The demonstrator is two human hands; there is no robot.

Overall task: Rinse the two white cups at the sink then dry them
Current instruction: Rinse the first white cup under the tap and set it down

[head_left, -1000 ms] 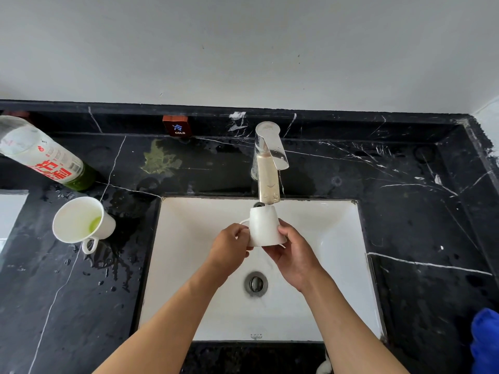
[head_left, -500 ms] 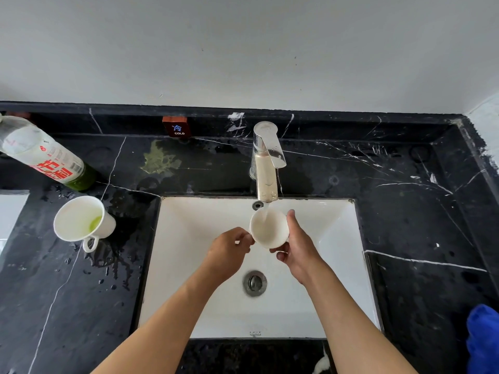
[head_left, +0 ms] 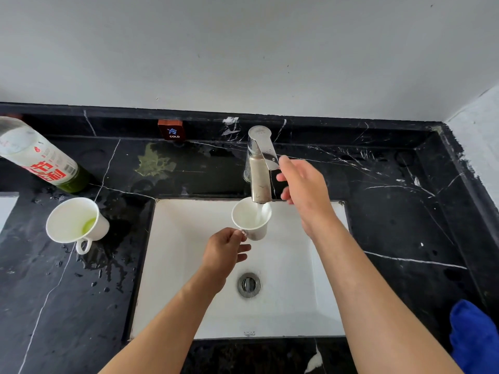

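White cup [head_left: 252, 221] under a silver tap [head_left: 260, 168], white sink [head_left: 189, 265]. Counter [head_left: 391, 225] is black, veined with thin white lines. Second white cup [head_left: 77, 221] shows a yellow-green pool inside. Bottle [head_left: 40, 160]: white label, red characters, green base. Blue cloth [head_left: 475, 336] at the right. Dark tag [head_left: 170, 130] reads COLD in white, blue character above.

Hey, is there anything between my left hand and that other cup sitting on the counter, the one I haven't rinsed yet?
Nothing visible. The second cup stands on the wet counter left of the sink, with open countertop between it and your left hand. That hand is occupied, though, pinching the handle of the cup under the faucet.
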